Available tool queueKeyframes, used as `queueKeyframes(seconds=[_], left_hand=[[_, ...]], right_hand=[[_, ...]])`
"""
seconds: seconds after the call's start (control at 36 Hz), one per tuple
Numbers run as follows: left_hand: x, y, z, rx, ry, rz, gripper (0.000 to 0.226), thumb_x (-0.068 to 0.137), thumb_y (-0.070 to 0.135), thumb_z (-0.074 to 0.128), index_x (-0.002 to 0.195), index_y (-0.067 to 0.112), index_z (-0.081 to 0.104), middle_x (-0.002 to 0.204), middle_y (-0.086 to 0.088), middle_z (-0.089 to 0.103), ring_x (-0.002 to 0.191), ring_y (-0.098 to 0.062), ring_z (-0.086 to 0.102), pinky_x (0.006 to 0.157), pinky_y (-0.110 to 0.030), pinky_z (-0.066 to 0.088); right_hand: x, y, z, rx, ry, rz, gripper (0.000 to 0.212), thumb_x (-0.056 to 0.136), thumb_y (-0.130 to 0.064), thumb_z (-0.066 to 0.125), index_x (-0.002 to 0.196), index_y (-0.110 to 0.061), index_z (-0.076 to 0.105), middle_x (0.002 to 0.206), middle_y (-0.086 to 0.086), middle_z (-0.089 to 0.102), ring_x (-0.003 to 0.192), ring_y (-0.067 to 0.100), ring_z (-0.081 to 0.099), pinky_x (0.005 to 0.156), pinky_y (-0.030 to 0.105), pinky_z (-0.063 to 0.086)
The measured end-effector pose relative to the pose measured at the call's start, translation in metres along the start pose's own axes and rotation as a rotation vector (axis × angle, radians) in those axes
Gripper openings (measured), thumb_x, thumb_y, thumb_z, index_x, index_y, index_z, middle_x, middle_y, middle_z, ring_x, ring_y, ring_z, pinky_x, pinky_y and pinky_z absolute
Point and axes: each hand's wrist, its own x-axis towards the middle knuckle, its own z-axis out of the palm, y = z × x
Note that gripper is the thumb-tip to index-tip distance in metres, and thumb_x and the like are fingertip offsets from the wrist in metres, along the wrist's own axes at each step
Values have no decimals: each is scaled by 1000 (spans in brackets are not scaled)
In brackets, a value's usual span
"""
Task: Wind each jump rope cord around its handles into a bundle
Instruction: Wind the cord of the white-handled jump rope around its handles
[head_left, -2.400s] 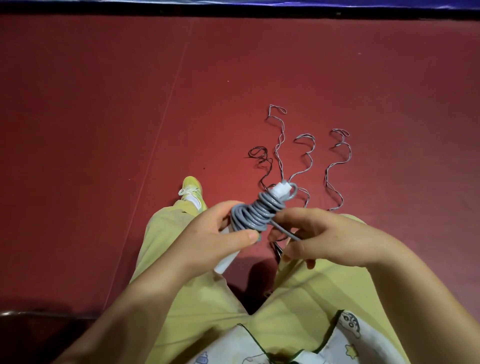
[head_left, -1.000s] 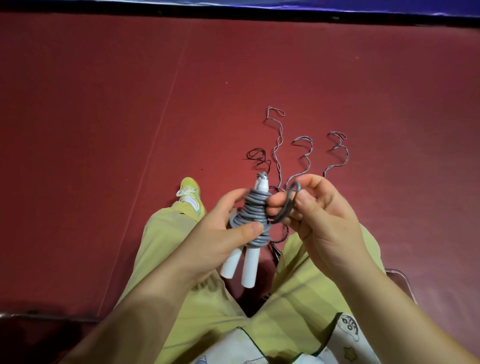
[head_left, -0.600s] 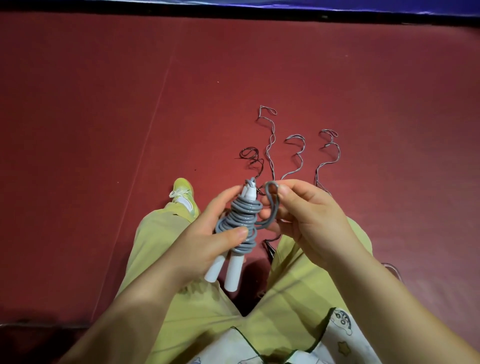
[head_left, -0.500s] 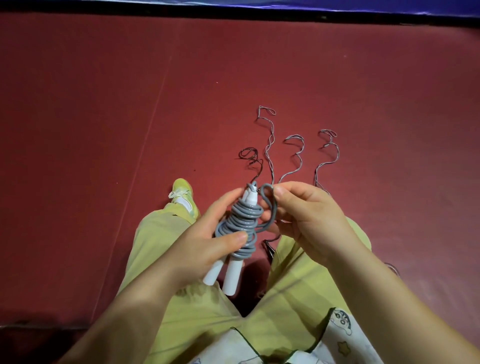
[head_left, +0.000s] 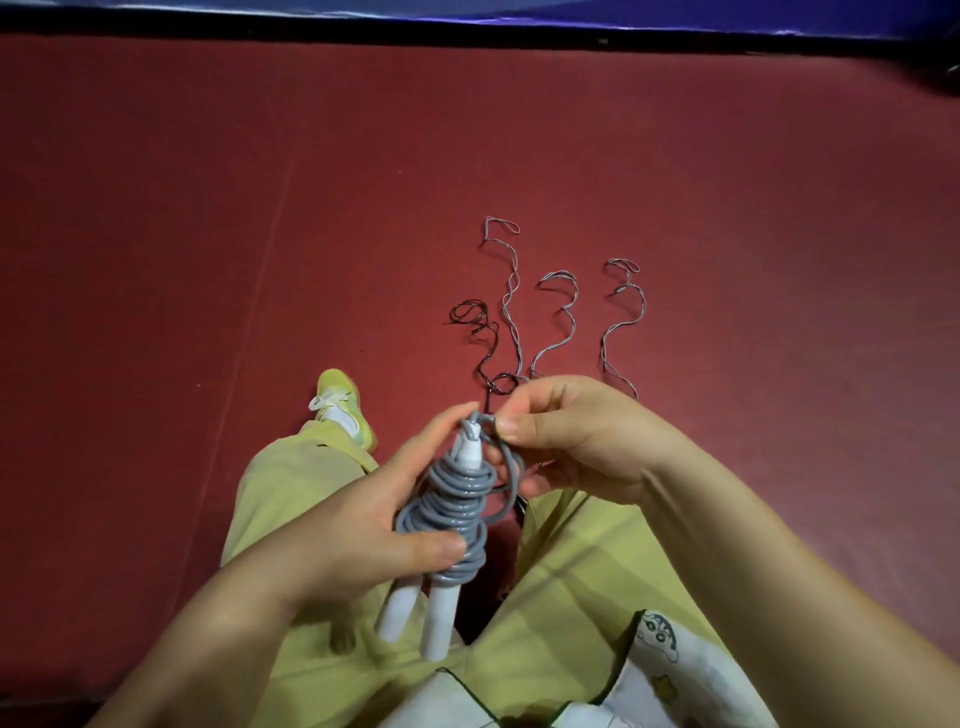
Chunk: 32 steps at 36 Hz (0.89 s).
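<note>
Grey cord (head_left: 451, 512) is wound in a coil around the two white handles (head_left: 436, 618) at lower centre of the frame, gripped by the left hand (head_left: 363, 525). The right hand (head_left: 576, 441) pinches the last loop at the handle tips. This looks like the finishing step: the loop must hook over the tips before the four ropes on the floor (head_left: 561, 322), above the hands, get wound.

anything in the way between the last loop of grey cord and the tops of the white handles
Nothing visible blocks it. The right hand pinches the last loop right at the handle tops, with only the left hand fingertips beside them; that hand grips the wound grey bundle lower down.
</note>
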Motion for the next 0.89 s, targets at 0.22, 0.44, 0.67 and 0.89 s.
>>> queueKeyframes(seconds=[0.22,0.44,0.67,0.89], left_hand=[[6,10,-1,2,-135,-42,85,71,31,66,135,49,13,128,30,50,115,10,48,92,-10,39],[10,10,-4,-115,-242,-14,77,75,18,67,126,66,35,136,-1,50,127,-16,48,105,-30,39],[13,3,-6,-104,-229,-69,81,70,27,69,135,50,26,133,-7,52,119,-20,52,100,-33,42],[12,0,-2,-163,-254,-82,82,71,23,67,137,43,23,130,21,54,121,-4,49,96,-19,40]], right_hand=[[5,4,-4,-3,-45,71,11,65,-20,64,54,-17,67,50,3,58,42,9,54,41,15,46],[3,13,-2,69,-4,56,8,64,-15,63,56,-15,65,50,3,57,42,8,53,42,16,46],[2,44,11,250,156,-124,10,73,-2,67,67,-6,60,56,4,58,48,12,53,49,20,47],[-6,53,11,226,130,-137,24,76,-16,63,97,-4,67,77,9,62,63,15,56,56,23,50]])
